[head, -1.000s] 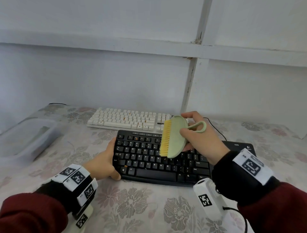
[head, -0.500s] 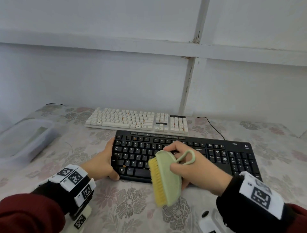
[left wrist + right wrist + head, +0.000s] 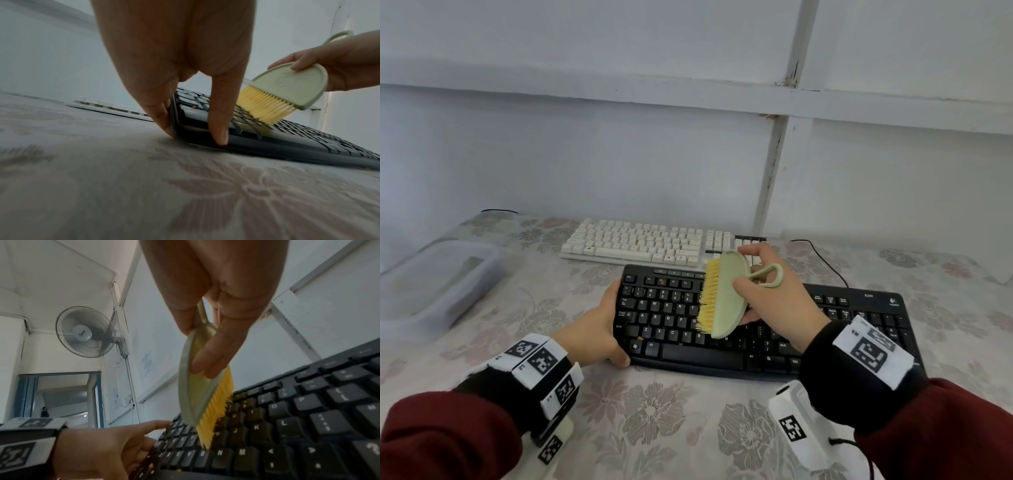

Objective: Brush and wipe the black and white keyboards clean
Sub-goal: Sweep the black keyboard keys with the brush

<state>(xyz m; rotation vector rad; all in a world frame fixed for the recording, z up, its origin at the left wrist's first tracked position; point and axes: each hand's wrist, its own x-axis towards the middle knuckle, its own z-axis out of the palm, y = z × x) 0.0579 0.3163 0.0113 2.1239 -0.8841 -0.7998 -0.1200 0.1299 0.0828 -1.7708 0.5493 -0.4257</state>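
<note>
A black keyboard [image 3: 756, 329] lies across the near middle of the table, with a white keyboard [image 3: 640, 245] right behind it. My left hand [image 3: 602, 325] grips the black keyboard's left end, fingers along the side edge and thumb at the front corner [image 3: 219, 129]. My right hand [image 3: 770, 294] holds a pale green brush [image 3: 726, 294] by its back. The brush's yellow bristles [image 3: 213, 415] touch the letter keys left of the keyboard's middle. Small orange crumbs [image 3: 640, 338] sit on the keys near the bottom left corner.
A clear plastic container [image 3: 431, 284] stands at the table's left edge. The black keyboard's cable [image 3: 822, 260] runs back to the wall on the right. A floral cloth [image 3: 671, 428] covers the table. A fan [image 3: 86, 332] hangs on the far wall.
The brush swept from the keyboard's top rows down past its front edge, then came back up onto the middle rows. My left hand has kept its hold on the left end.
</note>
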